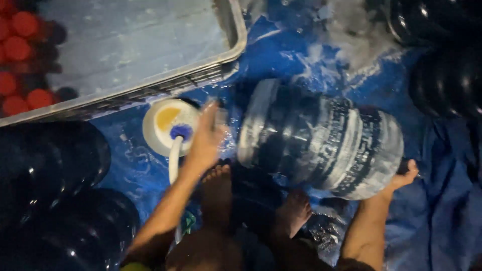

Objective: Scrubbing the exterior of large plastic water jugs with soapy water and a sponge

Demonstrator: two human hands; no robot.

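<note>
A large clear water jug [321,138] lies on its side on a wet blue tarp [442,200], covered in foam streaks. My right hand [404,178] is pressed against its right end, near the neck. My left hand [207,138] reaches toward a white bowl [163,125] holding yellowish liquid, fingers loosely spread, blurred by motion. A brush with a blue head and white handle [175,145] rests in the bowl, just beside my left hand; whether the hand touches it is unclear. My bare feet [251,200] are planted below the jug.
A grey plastic crate [150,45] filled with water stands at upper left, with red caps [17,50] beside it. Dark blue jugs [55,200] crowd the lower left and upper right [442,55]. Soap foam [351,30] lies on the tarp behind the jug.
</note>
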